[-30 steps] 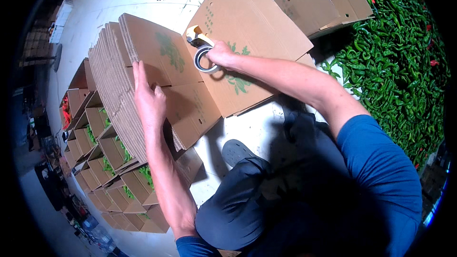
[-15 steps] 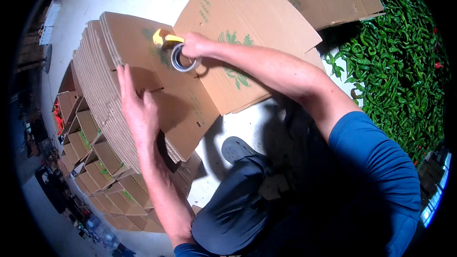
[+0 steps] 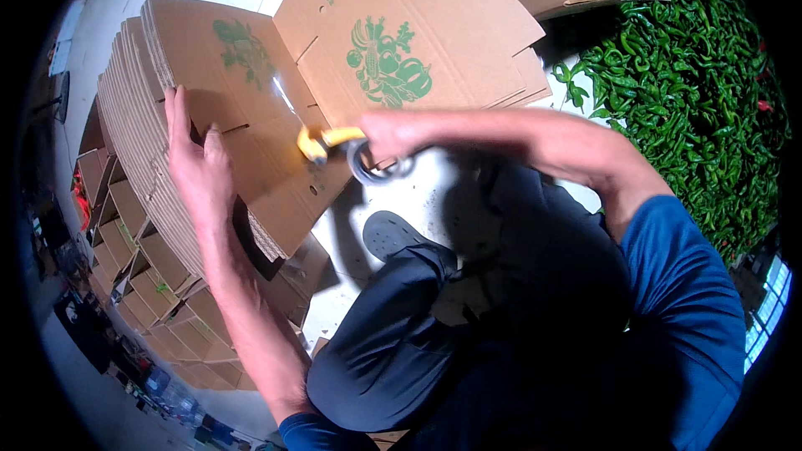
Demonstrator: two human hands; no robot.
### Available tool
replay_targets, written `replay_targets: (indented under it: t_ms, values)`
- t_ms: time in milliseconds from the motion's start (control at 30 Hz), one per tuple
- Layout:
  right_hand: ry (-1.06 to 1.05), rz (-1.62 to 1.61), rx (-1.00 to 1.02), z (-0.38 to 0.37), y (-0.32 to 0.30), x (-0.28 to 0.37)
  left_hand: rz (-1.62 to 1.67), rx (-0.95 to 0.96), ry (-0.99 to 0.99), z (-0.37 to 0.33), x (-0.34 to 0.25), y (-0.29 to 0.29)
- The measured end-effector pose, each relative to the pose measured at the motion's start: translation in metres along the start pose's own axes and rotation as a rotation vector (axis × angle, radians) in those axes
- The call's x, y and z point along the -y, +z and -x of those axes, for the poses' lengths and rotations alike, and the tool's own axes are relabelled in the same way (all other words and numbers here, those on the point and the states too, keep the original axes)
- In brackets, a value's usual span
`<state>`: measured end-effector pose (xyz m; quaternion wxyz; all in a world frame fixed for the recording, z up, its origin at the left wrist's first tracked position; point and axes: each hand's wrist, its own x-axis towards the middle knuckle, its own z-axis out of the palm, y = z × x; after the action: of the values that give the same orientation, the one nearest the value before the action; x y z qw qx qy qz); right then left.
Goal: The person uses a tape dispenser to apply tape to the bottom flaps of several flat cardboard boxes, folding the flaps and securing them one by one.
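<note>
Head view, looking down. The left hand [image 3: 194, 169] lies flat, fingers spread and extended, pressing on the flattened brown cardboard box with a green vegetable print [image 3: 251, 108], which sits on top of a leaning stack of flattened brown cardboard boxes [image 3: 138, 142]. The hand holds nothing; its palm rests beside the slot between two flaps.

The right hand [image 3: 397, 138] is closed around a yellow-handled tape dispenser with a grey roll of clear tape [image 3: 351, 154]. The dispenser's yellow tip touches the lower right part of the same cardboard box, at the end of a glossy strip of clear tape [image 3: 284, 96] running along the seam. The roll hangs just past the box edge, over the white floor [image 3: 393, 200]. The hand is motion-blurred.

A second printed brown cardboard box [image 3: 409, 33] lies partly under the first, toward the upper right. Further right is a heap of green chilli peppers [image 3: 693, 92]. At lower left stand rows of open brown cardboard boxes [image 3: 125, 234]. A dark grey shoe [image 3: 388, 235] rests on the floor beneath the dispenser.
</note>
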<state>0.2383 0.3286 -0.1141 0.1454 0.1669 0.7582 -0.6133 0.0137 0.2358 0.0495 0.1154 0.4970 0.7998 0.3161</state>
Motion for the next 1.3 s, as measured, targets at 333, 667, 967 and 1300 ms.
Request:
replay_targets:
  t_ms: [333,667,967,1300]
  values:
    - [-0.167,0.588,0.473,-0.114,-0.090,0.021,0.006,-0.010,0.039,-0.005,0.003,0.003]
    - [-0.055,1.015,0.447,-0.098,-0.079,0.066,0.066,-0.003,-0.006,-0.003,-0.001,0.006]
    - [-0.693,-0.297,0.169,0.084,-0.057,0.048,0.076,-0.018,-0.067,0.000,-0.010,0.003]
    - [-0.333,-0.093,0.478,0.049,-0.068,0.042,0.460,0.127,-0.193,-0.003,-0.034,-0.002]
